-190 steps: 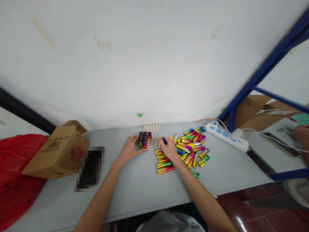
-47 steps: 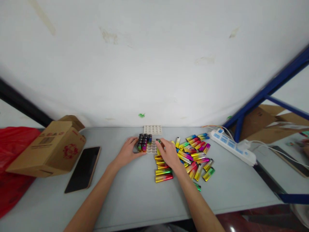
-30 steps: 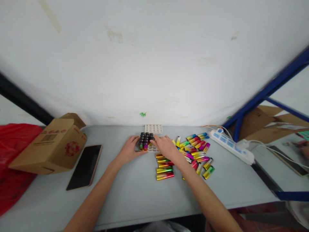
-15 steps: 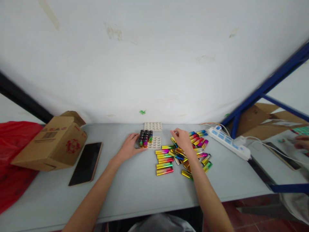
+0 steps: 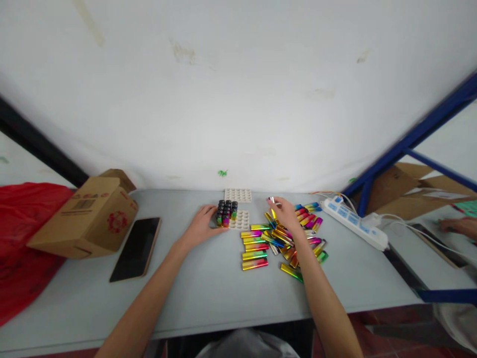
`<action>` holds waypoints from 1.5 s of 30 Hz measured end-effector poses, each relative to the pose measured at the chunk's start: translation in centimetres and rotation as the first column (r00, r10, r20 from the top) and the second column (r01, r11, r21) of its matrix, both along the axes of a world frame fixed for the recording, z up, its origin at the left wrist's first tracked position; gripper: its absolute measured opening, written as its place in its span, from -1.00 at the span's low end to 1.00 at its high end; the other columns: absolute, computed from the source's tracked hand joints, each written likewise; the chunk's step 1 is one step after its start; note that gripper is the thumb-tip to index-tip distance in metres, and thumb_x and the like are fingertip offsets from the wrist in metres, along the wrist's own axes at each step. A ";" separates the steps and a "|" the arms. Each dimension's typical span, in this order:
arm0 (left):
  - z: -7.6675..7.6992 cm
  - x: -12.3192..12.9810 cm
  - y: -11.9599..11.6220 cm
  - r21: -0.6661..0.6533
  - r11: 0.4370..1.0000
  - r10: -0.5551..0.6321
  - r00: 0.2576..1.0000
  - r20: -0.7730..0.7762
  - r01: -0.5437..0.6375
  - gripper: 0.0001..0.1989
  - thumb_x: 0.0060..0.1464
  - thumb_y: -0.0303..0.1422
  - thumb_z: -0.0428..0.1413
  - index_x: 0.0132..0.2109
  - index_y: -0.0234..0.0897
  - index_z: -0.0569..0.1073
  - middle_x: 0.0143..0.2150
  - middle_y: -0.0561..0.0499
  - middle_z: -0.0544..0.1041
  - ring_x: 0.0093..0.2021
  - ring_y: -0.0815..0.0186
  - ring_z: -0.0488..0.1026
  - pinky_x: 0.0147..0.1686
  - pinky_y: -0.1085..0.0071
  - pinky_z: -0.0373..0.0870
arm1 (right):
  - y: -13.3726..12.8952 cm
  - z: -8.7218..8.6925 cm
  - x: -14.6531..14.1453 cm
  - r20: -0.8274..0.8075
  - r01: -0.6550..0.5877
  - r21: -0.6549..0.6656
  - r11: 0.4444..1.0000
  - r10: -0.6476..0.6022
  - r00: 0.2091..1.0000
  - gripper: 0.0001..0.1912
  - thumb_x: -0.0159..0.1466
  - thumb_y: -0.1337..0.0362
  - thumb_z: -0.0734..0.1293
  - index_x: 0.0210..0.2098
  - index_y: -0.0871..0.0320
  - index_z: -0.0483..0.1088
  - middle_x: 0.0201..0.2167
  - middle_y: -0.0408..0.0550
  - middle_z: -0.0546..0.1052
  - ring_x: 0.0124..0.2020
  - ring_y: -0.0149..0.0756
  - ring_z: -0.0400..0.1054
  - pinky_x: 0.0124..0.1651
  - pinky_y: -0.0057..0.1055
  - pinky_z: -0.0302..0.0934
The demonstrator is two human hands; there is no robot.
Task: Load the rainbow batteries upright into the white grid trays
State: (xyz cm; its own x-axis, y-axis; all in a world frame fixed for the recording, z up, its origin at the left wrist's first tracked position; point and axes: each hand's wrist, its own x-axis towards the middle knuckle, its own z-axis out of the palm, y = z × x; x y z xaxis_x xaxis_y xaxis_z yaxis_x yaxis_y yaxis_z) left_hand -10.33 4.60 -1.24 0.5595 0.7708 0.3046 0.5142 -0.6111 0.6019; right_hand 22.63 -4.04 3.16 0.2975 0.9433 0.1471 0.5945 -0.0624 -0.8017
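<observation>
silver-ended tube is pinched btwn thumb & fingers of r hand, by the far l edge of the loose pile on the bench; long axis mostly hidden, can't tell tilt. bare sockets of the near white tray lie l & a bit bodyward of it, w/ l hand closer to them, fingers spread round l side of upright black-topped tubes, prob. touching.

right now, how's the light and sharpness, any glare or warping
Head view: soft, even light, glints on the loose metallic cylinders; toward the edges, wide-angle stretch, the blue frame slanting; fine detail on the black-topped cylinders too small to read.
</observation>
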 end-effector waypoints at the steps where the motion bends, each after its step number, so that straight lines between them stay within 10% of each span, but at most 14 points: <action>1: 0.0 0.0 0.0 0.001 1.000 0.001 1.000 0.000 -0.001 -0.33 -0.01 0.08 0.42 0.12 -0.26 0.58 0.16 -0.25 0.59 0.21 -0.17 0.50 0.30 -0.16 0.45 | -0.2 0.2 -0.5 -0.120 -0.055 0.030 0.998 0.058 0.991 -0.66 0.43 -0.03 0.29 -0.15 0.12 0.46 -0.20 -0.01 0.65 -0.34 -0.26 0.55 -0.14 -0.31 0.41; 6: 0.0 0.1 0.0 0.014 1.000 0.000 1.000 -0.011 0.000 -0.33 0.00 0.06 0.42 0.11 -0.29 0.57 0.15 -0.24 0.58 0.20 -0.16 0.50 0.29 -0.11 0.46 | -0.9 0.8 -4.0 -0.430 -0.199 0.015 0.980 0.186 0.884 -0.55 0.40 -0.23 0.21 -0.15 0.04 0.33 -0.51 -0.32 0.38 -0.64 -0.44 0.10 -0.52 -0.46 0.06; 16: 0.0 0.1 -0.1 0.000 1.000 0.014 1.000 -0.023 -0.014 -0.29 -0.02 0.12 0.41 0.13 -0.24 0.58 0.16 -0.23 0.59 0.21 -0.14 0.50 0.31 -0.05 0.44 | -2.9 -0.4 -8.1 -0.130 0.044 0.129 0.991 -0.027 0.991 -0.43 0.36 -0.18 0.20 -0.61 0.01 0.03 -0.68 -0.28 0.12 -0.55 -0.40 0.01 -0.41 -0.38 -0.10; 31: -0.2 -0.1 0.1 -0.013 1.000 0.020 0.999 -0.027 -0.020 -0.26 -0.04 0.13 0.42 0.14 -0.25 0.57 0.18 -0.23 0.58 0.22 -0.13 0.49 0.32 -0.05 0.41 | -3.8 -0.5 -9.3 -0.026 -0.024 0.173 0.985 0.029 0.999 -0.50 0.44 -0.04 0.23 -0.55 0.02 0.10 -0.69 -0.31 0.14 -0.58 -0.39 -0.01 -0.41 -0.37 -0.08; 45: -0.2 -0.1 0.1 -0.015 1.000 0.011 0.999 -0.035 -0.012 -0.25 -0.02 0.14 0.40 0.17 -0.23 0.56 0.19 -0.22 0.57 0.24 -0.12 0.48 0.33 -0.05 0.41 | -3.5 -0.8 -8.9 0.061 -0.143 0.181 0.973 0.134 0.989 -0.65 0.59 0.02 0.14 -0.26 0.04 0.31 -0.40 -0.14 0.50 -0.35 -0.22 0.40 -0.19 -0.35 0.23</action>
